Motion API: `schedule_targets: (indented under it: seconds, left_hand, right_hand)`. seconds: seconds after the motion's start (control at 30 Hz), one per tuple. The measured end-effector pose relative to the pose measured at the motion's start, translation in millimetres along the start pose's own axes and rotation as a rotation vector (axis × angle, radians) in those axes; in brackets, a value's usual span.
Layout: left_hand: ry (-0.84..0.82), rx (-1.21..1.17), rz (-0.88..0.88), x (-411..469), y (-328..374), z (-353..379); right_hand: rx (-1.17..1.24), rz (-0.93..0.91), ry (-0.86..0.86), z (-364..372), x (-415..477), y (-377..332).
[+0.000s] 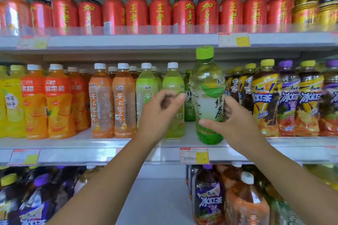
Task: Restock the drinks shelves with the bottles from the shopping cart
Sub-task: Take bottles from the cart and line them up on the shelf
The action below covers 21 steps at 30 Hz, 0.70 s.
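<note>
Both forearms reach up from the bottom of the head view toward the middle shelf (109, 144). On the right side, the right hand (236, 124) is wrapped around the lower half of a green tea bottle (208, 97), thumb across the front of the label and the other fingers behind it; the bottle has a green cap that reaches up to the underside of the shelf above, and its base sits at the front lip of the middle shelf, slightly proud of the row. Beside it the left hand (161, 113) is loosely curled with fingers bent and holds nothing; it hovers in front of a light green bottle (173, 86) with a white cap, and whether it touches that bottle cannot be told. Between the light green bottle and the held one lies a narrow gap, with a smaller green bottle (189, 104) standing further back in it. Left of that stand orange tea bottles (111, 100) and orange juice bottles (54, 100); right of the held bottle, iced tea bottles (267, 97) crowd close. Red cans (159, 11) fill the top shelf behind a clear rail. Below the middle shelf's price tag (194, 155), the bottom shelf (157, 199) has a bare strip between larger bottles.
</note>
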<state>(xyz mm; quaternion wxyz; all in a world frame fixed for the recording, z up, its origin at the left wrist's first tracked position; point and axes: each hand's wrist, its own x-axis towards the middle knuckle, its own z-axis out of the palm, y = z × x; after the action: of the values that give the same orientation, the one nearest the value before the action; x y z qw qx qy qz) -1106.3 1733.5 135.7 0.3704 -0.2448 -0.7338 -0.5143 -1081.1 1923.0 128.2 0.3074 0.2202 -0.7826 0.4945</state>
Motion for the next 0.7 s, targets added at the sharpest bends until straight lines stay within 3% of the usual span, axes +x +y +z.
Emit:
schedule_targets:
  seconds: [0.07, 0.2, 0.33, 0.7]
  left_hand:
    - [0.100, 0.299, -0.042, -1.9, -22.0, 0.8]
    - [0.079, 0.699, -0.120, -8.8, -47.4, 10.0]
    - [0.101, 0.741, -0.104, -6.7, -57.3, 11.9]
    - [0.076, 0.583, -0.086, -8.0, -64.5, 6.6]
  right_hand:
    - [-0.032, 0.002, 0.010, -5.3, 9.9, 8.9]
    - [-0.071, 0.064, 0.043, -1.7, 34.9, 25.3]
    - [-0.187, 0.113, 0.022, 11.6, 49.7, 44.1]
    - [-0.178, 0.357, -0.078, 17.9, 107.6, 95.4]
